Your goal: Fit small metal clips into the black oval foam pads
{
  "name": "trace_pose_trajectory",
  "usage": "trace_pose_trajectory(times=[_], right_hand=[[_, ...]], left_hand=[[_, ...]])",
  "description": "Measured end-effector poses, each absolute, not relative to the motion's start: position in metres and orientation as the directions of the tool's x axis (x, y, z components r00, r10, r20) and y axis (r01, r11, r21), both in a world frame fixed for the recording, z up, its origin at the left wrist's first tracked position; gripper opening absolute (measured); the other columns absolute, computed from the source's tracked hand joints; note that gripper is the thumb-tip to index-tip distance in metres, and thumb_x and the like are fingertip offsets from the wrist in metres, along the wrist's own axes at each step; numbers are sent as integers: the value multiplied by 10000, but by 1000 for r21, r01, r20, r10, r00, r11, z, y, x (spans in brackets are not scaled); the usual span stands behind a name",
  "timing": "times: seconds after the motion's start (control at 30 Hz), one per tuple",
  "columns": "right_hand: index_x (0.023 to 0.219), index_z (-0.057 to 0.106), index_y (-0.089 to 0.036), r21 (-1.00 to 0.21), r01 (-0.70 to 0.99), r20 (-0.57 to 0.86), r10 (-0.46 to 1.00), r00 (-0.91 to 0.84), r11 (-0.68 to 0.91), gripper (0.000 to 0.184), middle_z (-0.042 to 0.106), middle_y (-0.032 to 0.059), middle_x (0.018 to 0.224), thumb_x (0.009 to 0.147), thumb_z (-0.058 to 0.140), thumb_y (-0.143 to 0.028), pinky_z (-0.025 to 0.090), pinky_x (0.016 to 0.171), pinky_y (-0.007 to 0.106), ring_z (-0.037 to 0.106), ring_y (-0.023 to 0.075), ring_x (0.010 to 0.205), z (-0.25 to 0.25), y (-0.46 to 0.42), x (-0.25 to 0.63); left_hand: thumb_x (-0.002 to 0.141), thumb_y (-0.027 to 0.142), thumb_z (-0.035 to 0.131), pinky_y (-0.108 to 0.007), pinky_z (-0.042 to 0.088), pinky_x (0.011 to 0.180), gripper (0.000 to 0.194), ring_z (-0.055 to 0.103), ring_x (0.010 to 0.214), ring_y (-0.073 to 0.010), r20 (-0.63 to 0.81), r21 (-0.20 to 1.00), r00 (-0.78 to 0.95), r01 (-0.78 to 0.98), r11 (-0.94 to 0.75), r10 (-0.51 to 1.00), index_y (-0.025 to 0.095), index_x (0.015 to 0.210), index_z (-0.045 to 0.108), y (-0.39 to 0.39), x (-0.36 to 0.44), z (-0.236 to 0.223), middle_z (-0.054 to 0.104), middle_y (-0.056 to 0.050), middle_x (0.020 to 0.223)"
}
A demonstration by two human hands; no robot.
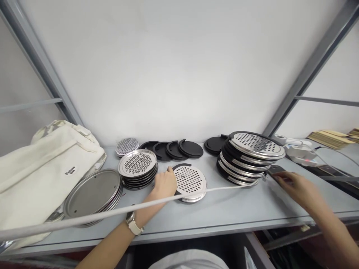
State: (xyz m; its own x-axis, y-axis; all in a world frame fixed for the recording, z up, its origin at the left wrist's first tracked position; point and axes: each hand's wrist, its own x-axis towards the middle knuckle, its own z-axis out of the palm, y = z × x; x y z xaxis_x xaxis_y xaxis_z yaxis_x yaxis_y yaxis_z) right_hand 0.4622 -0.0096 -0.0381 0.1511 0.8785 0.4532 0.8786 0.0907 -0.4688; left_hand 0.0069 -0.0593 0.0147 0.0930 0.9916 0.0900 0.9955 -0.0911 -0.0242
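Note:
My left hand rests on the left edge of a round perforated steel disc that lies flat on the grey shelf; a watch sits on that wrist. My right hand reaches to the right of a tall leaning stack of perforated discs with black rims and touches a dark flat object beside it. Whether the fingers grip it I cannot tell. A white cable runs across the shelf in front of my left hand.
A smaller stack of perforated discs and a pile of plain steel plates lie left. Black round lids line the back wall. A white cloth bag fills the far left. A white device sits at right.

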Motion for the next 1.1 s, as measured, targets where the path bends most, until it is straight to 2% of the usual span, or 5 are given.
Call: trace_pose_trajectory(times=[0.2,0.47,0.73,0.93,1.1], right_hand=[[631,612,-219,-395,919,274,956,105,12,323,671,90,677,589,510,-523,440,578,359,629,287,660,-43,12,450],[734,638,-231,-480,877,279,948,153,0,306,696,64,730,587,505,-465,492,659,383,655,279,704,-53,-10,453],[828,588,-250,-578,816,394,878,272,7,348,702,58,818,629,522,-527,503,700,410,669,283,761,-51,-9,453],[783,577,-218,-478,878,394,890,231,-16,309,683,77,708,644,467,-471,468,607,349,654,271,676,-43,9,443],[545,495,-219,-310,951,449,881,148,-1,237,610,68,513,660,449,-421,387,465,289,582,231,490,-40,25,442]], left_hand=[[841,30,358,-320,512,582,281,685,719,-280,100,-64,104,993,-98,989,34,1061,533,-58,7,13,650,-158,729],[856,35,365,-308,512,575,294,681,708,-268,104,-93,115,990,-105,988,28,1084,550,-60,7,13,646,-160,729],[841,25,360,-356,525,560,329,680,694,-290,100,-64,113,992,-107,988,25,1119,537,-58,7,12,654,-154,736],[847,28,356,-345,521,562,306,681,702,-290,115,-71,112,992,-104,987,22,1087,546,-58,6,11,650,-169,734],[844,33,384,-319,519,578,286,680,707,-275,110,-78,123,990,-114,986,28,1086,539,-59,7,11,650,-168,744]])
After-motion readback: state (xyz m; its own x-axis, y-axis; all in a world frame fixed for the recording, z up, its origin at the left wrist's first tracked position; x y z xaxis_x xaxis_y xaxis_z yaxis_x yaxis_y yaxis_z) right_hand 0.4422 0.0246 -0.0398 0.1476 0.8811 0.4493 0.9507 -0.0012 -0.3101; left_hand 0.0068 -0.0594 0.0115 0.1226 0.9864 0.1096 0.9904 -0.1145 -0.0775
